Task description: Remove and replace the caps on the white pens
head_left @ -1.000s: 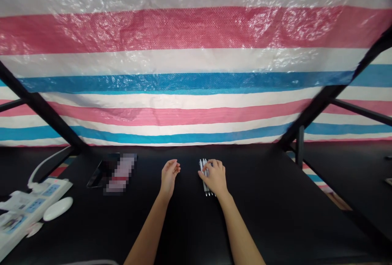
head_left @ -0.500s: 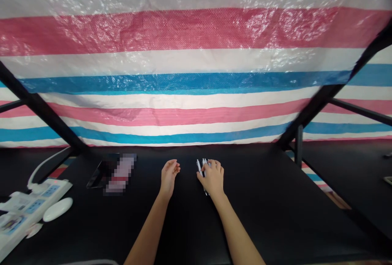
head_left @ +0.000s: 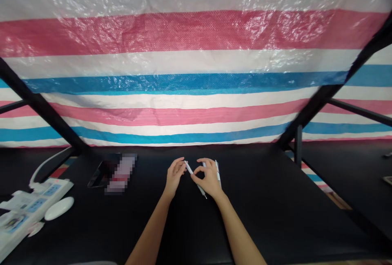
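Note:
My right hand (head_left: 210,178) is shut on a white pen (head_left: 192,174), which slants across the black table with its metal tip toward me. My left hand (head_left: 175,176) sits just left of the pen's far end, fingers curled and apart, and holds nothing. I cannot tell whether its fingertips touch the pen. Another white pen (head_left: 218,172) lies upright to the right of my right hand, and its lower part is hard to make out. A further pale pen end (head_left: 203,164) shows behind my right fingers.
A dark phone (head_left: 101,171) and a pixelated flat object (head_left: 121,173) lie to the left on the black table (head_left: 260,199). Further left are a white power strip (head_left: 36,201) and a white mouse (head_left: 59,208). A striped tarpaulin (head_left: 196,65) and black metal struts stand behind.
The bunch of pens under my right hand has spread apart. My right hand has lifted one pen and holds it slanted toward my left hand, which has moved slightly right.

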{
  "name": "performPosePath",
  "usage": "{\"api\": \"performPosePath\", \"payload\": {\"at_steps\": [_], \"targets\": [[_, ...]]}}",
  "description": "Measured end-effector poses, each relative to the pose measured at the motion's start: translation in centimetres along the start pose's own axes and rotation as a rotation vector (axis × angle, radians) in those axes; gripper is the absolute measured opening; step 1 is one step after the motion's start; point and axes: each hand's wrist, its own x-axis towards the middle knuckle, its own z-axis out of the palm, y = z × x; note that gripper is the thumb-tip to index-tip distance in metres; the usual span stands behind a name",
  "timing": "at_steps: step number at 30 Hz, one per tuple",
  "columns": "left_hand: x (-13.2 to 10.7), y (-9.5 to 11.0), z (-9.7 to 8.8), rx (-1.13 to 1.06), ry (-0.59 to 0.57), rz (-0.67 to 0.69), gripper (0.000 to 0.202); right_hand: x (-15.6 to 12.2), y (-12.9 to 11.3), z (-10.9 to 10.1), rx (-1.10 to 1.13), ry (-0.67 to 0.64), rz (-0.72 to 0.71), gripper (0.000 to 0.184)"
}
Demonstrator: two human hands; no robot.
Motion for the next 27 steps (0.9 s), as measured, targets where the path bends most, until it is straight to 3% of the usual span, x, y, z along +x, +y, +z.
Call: {"api": "performPosePath", "payload": {"at_steps": [3, 5, 11, 14, 19, 27], "targets": [[-0.2, 0.1, 0.2, 0.002, -0.072, 0.007, 0.039, 0.0, 0.0, 0.1, 0.063, -0.039, 0.018, 0.007], [-0.2, 0.0, 0.1, -0.036, -0.052, -0.010, 0.037, 0.1, 0.2, -0.1, 0.113, -0.054, 0.047, 0.006], [0.6, -0.4, -1.0, -0.214, 0.273, 0.001, 0.035, 0.7, 1.2, -1.2, 0.487, -0.090, 0.151, 0.018], [0.8, -0.5, -1.2, -0.203, 0.343, 0.033, 0.034, 0.7, 1.4, -1.2, 0.600, -0.096, 0.198, 0.023], [0.6, -0.4, -1.0, -0.115, 0.326, 0.047, 0.035, 0.7, 1.7, -0.8, 0.589, -0.042, 0.217, 0.021], [0.7, -0.5, -1.0, 0.023, 0.140, 0.114, 0.037, 1.1, 3.2, -1.0, 0.648, 0.169, 0.360, 0.038]]}}
